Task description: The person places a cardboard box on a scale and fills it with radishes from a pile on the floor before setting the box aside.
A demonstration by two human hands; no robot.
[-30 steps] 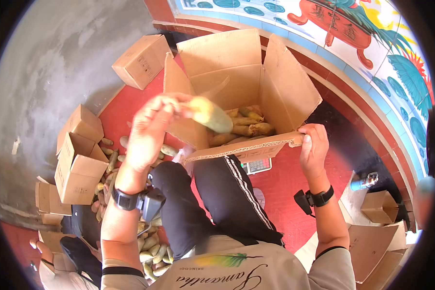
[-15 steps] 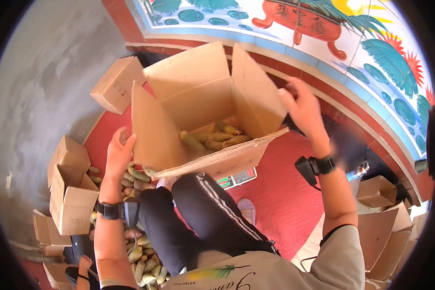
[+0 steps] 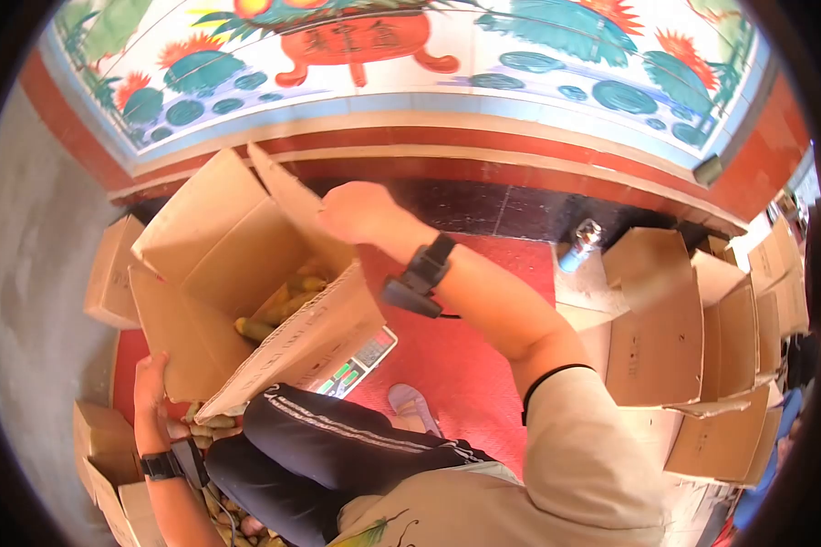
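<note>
A large cardboard box (image 3: 201, 328) stands tilted in view with its flaps raised. Several long yellow-brown tubers (image 3: 287, 301) lie inside it. My left hand (image 3: 150, 381) is closed at the lower edge of the box's left flap. At the right flap, my right hand (image 3: 360, 211) is bent over the upper edge, its fingertips partly hidden. A scale (image 3: 360, 360) with a lit green display shows beneath the box's right side. More tubers (image 3: 214, 424) lie on the floor beside my legs.
Another carton (image 3: 114, 278) stands by the left wall, with open cartons (image 3: 105, 433) nearer to me. Stacked open boxes (image 3: 657, 319) fill the right side. A bottle (image 3: 582, 246) stands near the tiled wall. Red matting (image 3: 483, 273) covers the floor.
My view has swung to the right. My right hand, apart from the box with fingers spread before, is now at its right flap. My left hand has come onto the left flap.
</note>
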